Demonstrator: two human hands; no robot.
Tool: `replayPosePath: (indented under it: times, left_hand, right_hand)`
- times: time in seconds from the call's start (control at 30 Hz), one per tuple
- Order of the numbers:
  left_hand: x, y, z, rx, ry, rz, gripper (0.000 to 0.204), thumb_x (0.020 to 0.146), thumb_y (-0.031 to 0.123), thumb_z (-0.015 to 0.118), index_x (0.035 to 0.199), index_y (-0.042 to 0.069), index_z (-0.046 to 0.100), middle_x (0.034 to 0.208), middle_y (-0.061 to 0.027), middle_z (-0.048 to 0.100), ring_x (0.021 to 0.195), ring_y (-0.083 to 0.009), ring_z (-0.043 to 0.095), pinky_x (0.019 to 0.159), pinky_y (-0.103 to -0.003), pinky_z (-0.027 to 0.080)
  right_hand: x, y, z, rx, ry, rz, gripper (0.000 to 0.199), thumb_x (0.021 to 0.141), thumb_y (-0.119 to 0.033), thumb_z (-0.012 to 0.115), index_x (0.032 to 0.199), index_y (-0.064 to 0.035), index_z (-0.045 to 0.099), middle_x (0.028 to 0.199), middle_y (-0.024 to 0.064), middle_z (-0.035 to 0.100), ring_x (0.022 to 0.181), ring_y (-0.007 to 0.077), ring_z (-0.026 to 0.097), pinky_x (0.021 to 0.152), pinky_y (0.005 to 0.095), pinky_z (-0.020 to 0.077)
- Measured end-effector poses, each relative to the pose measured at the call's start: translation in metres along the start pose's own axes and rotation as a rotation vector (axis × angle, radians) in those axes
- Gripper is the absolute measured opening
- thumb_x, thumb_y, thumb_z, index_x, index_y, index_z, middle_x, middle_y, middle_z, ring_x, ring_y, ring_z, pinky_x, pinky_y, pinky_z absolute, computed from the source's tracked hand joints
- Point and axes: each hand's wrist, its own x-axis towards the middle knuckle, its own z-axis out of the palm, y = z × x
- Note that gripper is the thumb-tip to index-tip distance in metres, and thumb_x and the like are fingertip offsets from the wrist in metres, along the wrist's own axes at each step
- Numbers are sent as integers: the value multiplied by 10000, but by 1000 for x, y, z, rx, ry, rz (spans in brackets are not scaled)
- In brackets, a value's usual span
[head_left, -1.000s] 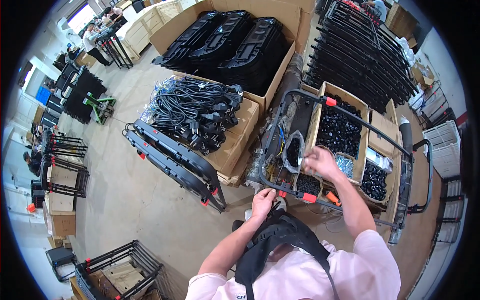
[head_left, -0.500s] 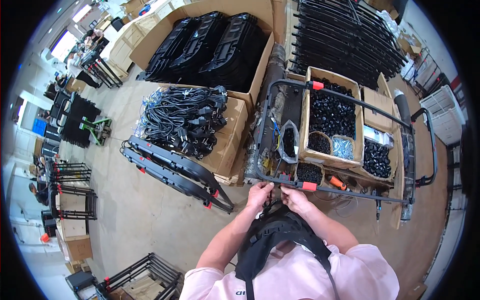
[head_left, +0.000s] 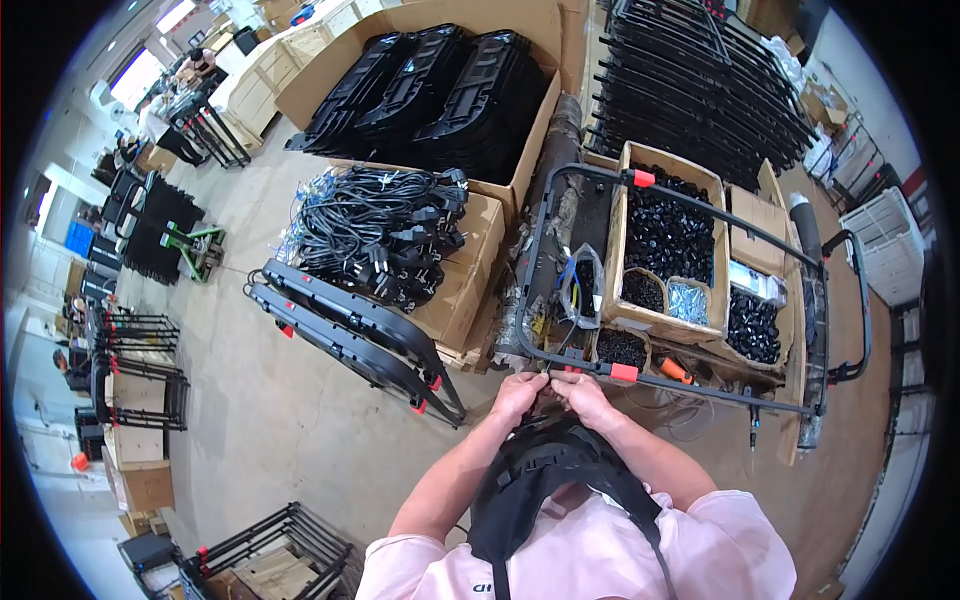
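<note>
Close together at the near bar of a black tubular frame (head_left: 700, 389), my left hand (head_left: 518, 394) and my right hand (head_left: 583, 393) are both pinched shut, their fingertips almost meeting. What they grip is small and mostly covered by the fingers; I cannot make it out. A red clip (head_left: 624, 373) sits on the bar just right of my right hand. Another red clip (head_left: 643, 178) is on the frame's far bar. Beyond my hands, inside the frame, a clear plastic bag (head_left: 592, 290) holds dark parts, with blue and yellow wires beside it.
Wooden bin (head_left: 617, 240) of black parts and screws stands inside the frame; an orange-handled tool (head_left: 675, 370) lies near it. Bundled power cords (head_left: 370, 225) cover a carton at left. Two black handle frames (head_left: 350, 335) lean before it. A large carton (head_left: 545, 125) holds black covers.
My hands have drawn closer together, the right one shifting slightly left towards the left. The view has shifted slightly. The black frame stays in place.
</note>
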Motion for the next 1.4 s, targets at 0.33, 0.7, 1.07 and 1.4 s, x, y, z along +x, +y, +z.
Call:
replayPosePath:
  times: [0.33, 0.7, 1.07, 1.4]
  left_hand:
    - [-20, -18, -8, 301, 97, 479, 249, 1061, 238, 631, 1128, 9, 701, 895, -8, 689, 810, -99, 602, 742, -292, 499]
    - [-29, -27, -15, 275, 64, 525, 225, 1026, 207, 602, 1160, 35, 660, 853, -70, 631, 825, -171, 593, 773, -361, 501]
    - [-27, -25, -24, 117, -52, 439, 252, 1016, 211, 635, 1179, 27, 692, 888, -13, 662, 817, -115, 580, 751, -326, 496]
    - [-36, -8, -29, 63, -127, 264, 199, 1014, 218, 640, 1072, 39, 703, 850, 28, 613, 784, -91, 526, 703, -296, 448]
  right_hand:
    - [-21, -107, 50, -1580, -289, -758, 301, 905, -71, 618, 1189, -45, 714, 1169, 152, 725, 1084, 376, 708, 889, 467, 583]
    - [5, -118, 60, -1929, -577, -804, 184, 957, -188, 643, 1022, -17, 638, 995, 192, 693, 1001, 404, 694, 861, 501, 560]
    - [2, -115, 47, -1650, -506, -790, 190, 914, -163, 711, 1003, -6, 653, 985, 192, 674, 984, 407, 681, 831, 500, 552]
    - [7, -114, 49, -1520, -653, -1125, 142, 838, -72, 733, 977, -43, 721, 942, 113, 657, 930, 329, 670, 830, 429, 552]
